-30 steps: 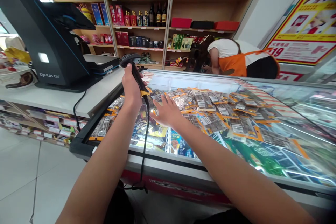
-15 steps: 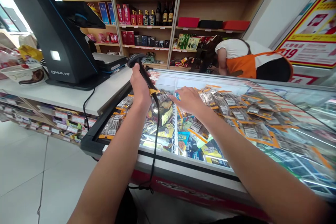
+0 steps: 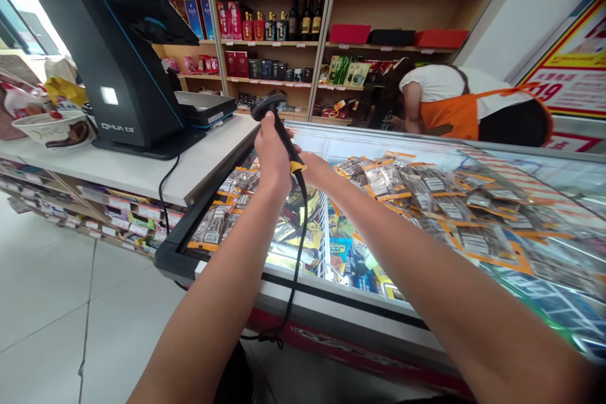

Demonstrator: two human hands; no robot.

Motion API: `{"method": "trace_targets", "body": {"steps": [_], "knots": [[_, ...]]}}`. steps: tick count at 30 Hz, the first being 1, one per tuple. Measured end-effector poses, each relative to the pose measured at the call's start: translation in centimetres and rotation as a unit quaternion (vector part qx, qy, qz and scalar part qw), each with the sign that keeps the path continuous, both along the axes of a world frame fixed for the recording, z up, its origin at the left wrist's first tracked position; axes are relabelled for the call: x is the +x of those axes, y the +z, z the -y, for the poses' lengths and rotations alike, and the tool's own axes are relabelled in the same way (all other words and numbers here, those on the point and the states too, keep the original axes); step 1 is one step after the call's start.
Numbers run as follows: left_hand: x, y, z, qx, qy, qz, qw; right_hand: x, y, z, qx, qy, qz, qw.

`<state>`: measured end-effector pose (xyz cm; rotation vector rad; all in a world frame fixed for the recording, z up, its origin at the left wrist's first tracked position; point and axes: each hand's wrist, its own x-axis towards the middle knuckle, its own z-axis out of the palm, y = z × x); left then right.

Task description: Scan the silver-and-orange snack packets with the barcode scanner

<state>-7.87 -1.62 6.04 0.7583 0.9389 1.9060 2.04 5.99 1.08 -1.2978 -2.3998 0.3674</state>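
Many packets (image 3: 386, 180), scanner (image 3: 271, 104) before right hand (image 3: 313, 168)

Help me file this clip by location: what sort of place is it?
Likely a grocery shop: pale wooden shelves hold dark bottles above white labels, a black checkout terminal stands on a white counter, and the left hand grips a black-and-yellow corded scanner.

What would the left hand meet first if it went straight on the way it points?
Probably the wooden shelving ahead, with the scanner in the grip of the left hand touching first. Depth is unclear; if held low, the far rim of the display case could come sooner.
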Motion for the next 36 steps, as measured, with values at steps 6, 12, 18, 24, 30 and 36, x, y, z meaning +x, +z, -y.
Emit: {"method": "trace_targets", "body": {"steps": [6, 12, 18, 24, 30, 36], "knots": [[1.0, 0.2, 0.8, 0.019, -0.02, 0.001, 1.0, 4.4, -1.6, -0.8, -0.176, -0.053, -0.381, 0.906], [2.9, -0.2, 1.7, -0.03, -0.162, -0.09, 0.982, 8.1, -1.3, 0.6, -0.244, -0.019, -0.539, 0.806], [4.1, -1.3, 1.7, -0.016, -0.206, -0.137, 0.969, 8.8, -0.2, 0.3, -0.254, -0.058, -0.581, 0.771], [3.9, -1.3, 1.6, -0.033, -0.217, -0.107, 0.97, 9.0, -0.2, 0.4, -0.248, -0.079, -0.564, 0.784], [3.9, -1.2, 1.6, -0.017, -0.187, -0.126, 0.974, 10.2, 0.0, 0.6, -0.065, -0.119, -0.375, 0.917], [3.7, -1.5, 1.1, 0.027, -0.088, -0.177, 0.98, 10.2, -0.1, 2.4, 0.213, -0.195, 0.113, 0.951]]}}
